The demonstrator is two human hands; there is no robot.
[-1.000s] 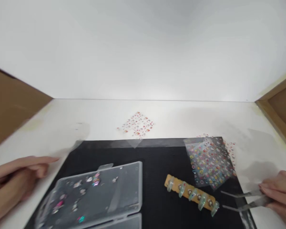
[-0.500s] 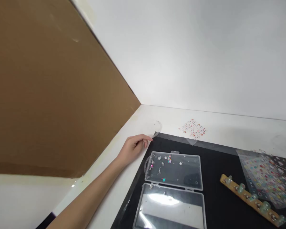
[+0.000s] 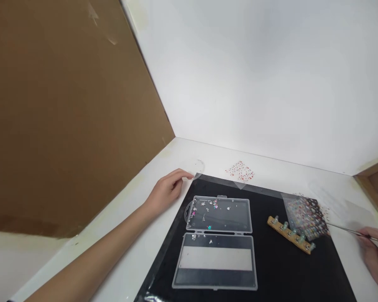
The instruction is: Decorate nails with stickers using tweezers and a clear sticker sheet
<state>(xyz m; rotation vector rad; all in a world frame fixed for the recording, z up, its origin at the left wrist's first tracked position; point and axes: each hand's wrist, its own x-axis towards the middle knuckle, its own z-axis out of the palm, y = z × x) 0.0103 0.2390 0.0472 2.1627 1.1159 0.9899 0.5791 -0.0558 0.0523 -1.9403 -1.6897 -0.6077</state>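
At the far left corner of the black mat (image 3: 264, 268), my left hand (image 3: 166, 191) rests on the white table. Its index finger reaches out to the mat's corner and the other fingers curl loosely; I see nothing held. My right hand (image 3: 376, 251), partly cut off by the right edge, grips slim metal tweezers (image 3: 346, 229). Their tip points left, at the sticker sheets (image 3: 305, 216). Between the hands lies an open clear plastic case (image 3: 222, 239) with small rhinestones and flower charms (image 3: 216, 204). Right of it is a wooden strip (image 3: 288, 235) bearing several greenish nail tips on pegs.
A small sheet of red stickers (image 3: 241, 172) lies beyond the mat's back edge. Faint clear film (image 3: 329, 199) is at the back right. A brown panel (image 3: 66, 117) rises on the left, a white wall (image 3: 255, 84) behind, and a wooden edge (image 3: 373, 180) at the right.
The view has shifted right and tilted, so my right hand with the tweezers now shows. My left hand stays at the mat's corner. The case and strip have not visibly been moved.
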